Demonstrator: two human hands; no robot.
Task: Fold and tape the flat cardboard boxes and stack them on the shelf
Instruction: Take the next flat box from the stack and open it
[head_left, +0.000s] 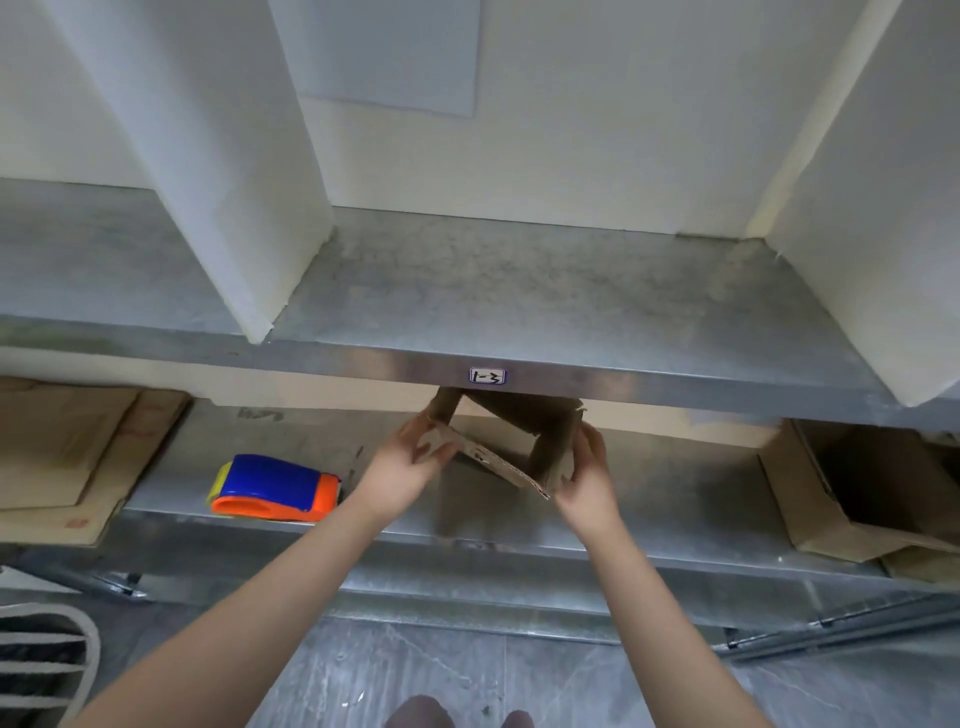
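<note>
A small brown cardboard box (511, 441), opened into a square tube, is held just above the lower metal shelf (395, 525), partly under the front lip of the upper shelf (545, 291). My left hand (410, 457) grips its left flap with thumb and fingers curled round the edge. My right hand (587, 462) grips its right wall. A blue and orange tape dispenser (275, 488) lies on the lower shelf, left of my left hand. Flat cardboard sheets (67, 447) lie stacked at the shelf's far left.
An open brown box (852, 493) stands at the right end of the lower shelf. White dividers (223, 171) split the upper shelf into bays, and a label reading 1-3 (487, 376) sits on its lip. A white slatted object (47, 670) is at the lower left on the grey floor.
</note>
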